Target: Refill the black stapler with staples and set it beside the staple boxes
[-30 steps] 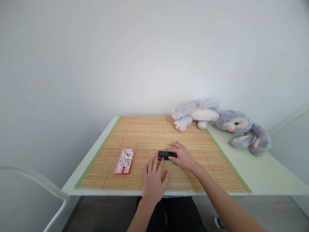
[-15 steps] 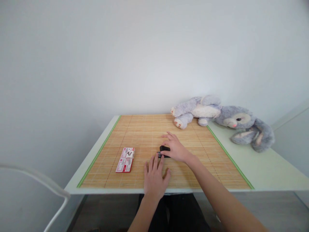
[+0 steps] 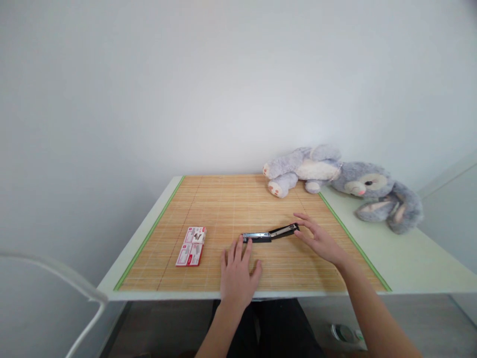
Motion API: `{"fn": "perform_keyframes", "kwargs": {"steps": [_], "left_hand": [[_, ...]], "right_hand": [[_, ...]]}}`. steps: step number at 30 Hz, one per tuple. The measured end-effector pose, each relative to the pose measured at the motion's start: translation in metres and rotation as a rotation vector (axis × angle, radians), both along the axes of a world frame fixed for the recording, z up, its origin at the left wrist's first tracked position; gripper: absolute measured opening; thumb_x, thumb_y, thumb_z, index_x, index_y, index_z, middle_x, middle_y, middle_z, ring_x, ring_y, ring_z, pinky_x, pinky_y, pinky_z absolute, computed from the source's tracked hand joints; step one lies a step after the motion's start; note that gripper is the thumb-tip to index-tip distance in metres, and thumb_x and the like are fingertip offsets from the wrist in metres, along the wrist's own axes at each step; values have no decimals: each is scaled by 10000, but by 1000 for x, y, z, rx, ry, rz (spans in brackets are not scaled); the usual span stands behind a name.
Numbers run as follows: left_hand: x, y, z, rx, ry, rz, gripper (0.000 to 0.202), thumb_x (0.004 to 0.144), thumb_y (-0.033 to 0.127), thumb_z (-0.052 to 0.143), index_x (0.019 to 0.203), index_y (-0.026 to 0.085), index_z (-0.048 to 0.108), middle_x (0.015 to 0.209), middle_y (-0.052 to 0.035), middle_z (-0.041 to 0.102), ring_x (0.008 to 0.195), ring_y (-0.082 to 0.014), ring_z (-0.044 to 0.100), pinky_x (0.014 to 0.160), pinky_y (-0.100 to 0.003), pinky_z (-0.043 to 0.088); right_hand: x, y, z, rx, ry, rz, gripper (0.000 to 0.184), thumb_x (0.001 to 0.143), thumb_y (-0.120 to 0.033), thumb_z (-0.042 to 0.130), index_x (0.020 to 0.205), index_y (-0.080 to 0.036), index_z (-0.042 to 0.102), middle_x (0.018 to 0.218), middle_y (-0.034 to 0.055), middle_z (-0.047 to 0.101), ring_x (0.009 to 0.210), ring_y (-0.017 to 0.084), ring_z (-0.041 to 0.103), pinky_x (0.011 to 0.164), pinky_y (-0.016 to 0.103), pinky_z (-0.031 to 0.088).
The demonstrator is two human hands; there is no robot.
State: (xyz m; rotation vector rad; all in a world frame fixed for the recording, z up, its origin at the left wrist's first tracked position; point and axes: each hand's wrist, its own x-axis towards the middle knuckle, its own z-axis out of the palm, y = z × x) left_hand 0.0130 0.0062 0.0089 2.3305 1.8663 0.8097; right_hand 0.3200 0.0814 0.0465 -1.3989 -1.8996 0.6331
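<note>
A white wall [image 3: 223, 84] backs a pale counter [image 3: 417, 263] spread with a bamboo mat [image 3: 223, 199]. Roughly midway between the counter's front and back edges lies a black stapler [image 3: 266, 238], hinged open; it looks light and stiff, its metal probably slick, best held by the outer ends. The left hand [image 3: 237, 276] touches its left end, fingers spread; the right hand [image 3: 322, 242] has fingers parted at the other end, whether gripping I cannot tell. Nearer the left edge lie red-and-white cartons [image 3: 191, 247]; toward the back right corner, a plush rabbit [image 3: 316, 170].

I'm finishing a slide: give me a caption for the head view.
Left hand and right hand at opposite ends of an open black stapler on a bamboo mat.
</note>
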Motion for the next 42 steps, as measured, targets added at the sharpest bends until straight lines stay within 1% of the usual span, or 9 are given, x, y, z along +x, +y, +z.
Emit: {"fn": "perform_keyframes", "kwargs": {"steps": [4, 9, 16, 19, 29, 33, 36, 39, 42], "left_hand": [[-2, 3, -4, -14, 17, -38, 661, 979, 364, 555, 1601, 331, 334, 1686, -80, 297, 1500, -338, 354, 1209, -634, 297], [-18, 9, -2, 0, -11, -87, 577, 996, 276, 502, 1563, 311, 401, 1657, -70, 362, 1510, -273, 361, 1214, -562, 340], [-85, 2, 18, 168, -7, 398, 398, 971, 327, 563, 1351, 225, 625, 1650, -108, 350, 1520, -374, 281, 1216, -651, 254], [-89, -6, 17, 156, 47, 462, 359, 976, 321, 554, 1303, 211, 655, 1645, -114, 360, 1514, -408, 267, 1197, -715, 203], [-82, -19, -10, 113, -71, 236, 293, 986, 213, 493, 1182, 307, 690, 1406, -60, 610, 1307, -312, 538, 1107, -562, 445], [-81, -13, -9, 96, -127, 81, 235, 998, 207, 481, 1121, 276, 669, 1315, -75, 640, 1253, -263, 591, 1058, -478, 487], [-60, -13, -5, 33, -110, -88, 244, 992, 161, 472, 1101, 275, 658, 1284, -67, 661, 1243, -238, 600, 1074, -462, 459], [-31, -14, 3, -42, -113, -280, 321, 966, 70, 434, 1086, 283, 643, 1266, -28, 682, 1248, -191, 604, 1181, -484, 358], [-9, -11, 13, -91, -161, -429, 363, 966, 41, 403, 1121, 287, 619, 1296, 3, 674, 1276, -149, 587, 1283, -504, 191]], "right_hand": [[10, -5, -22, -99, 103, -3, 493, 924, -640, 609, 1233, -268, 707, 1527, 104, 521, 1432, 264, 477, 1233, 486, 326], [8, -17, -22, -102, 152, -44, 517, 912, -616, 643, 1323, -303, 658, 1539, 82, 516, 1445, 269, 459, 1242, 505, 308], [-8, -57, 0, 100, 197, -271, 415, 953, -548, 594, 1311, -345, 644, 1427, 51, 613, 1388, 278, 511, 1224, 538, 337], [-33, -72, 9, 139, 211, -277, 341, 963, -536, 578, 1213, -337, 697, 1335, 60, 664, 1303, 299, 570, 1186, 543, 382], [-127, -110, 15, -167, 361, -30, 277, 976, -512, 586, 1108, -334, 752, 1176, 68, 720, 1173, 309, 632, 1088, 505, 476], [-130, -107, 1, -234, 390, -64, 310, 950, -550, 608, 1087, -313, 754, 1167, 83, 727, 1155, 311, 646, 1054, 498, 506], [-122, -98, -11, -449, 519, -94, 421, 905, -602, 639, 1155, -272, 715, 1128, 93, 739, 968, 275, 717, 870, 446, 592], [-112, -92, -14, -731, 668, -153, 523, 875, -633, 649, 1241, -259, 649, 1073, 79, 749, 700, 198, 726, 566, 308, 561], [-99, -93, -10, -861, 758, -194, 491, 896, -605, 641, 1265, -282, 611, 1065, 64, 753, 649, 161, 729, 518, 244, 526]]}}
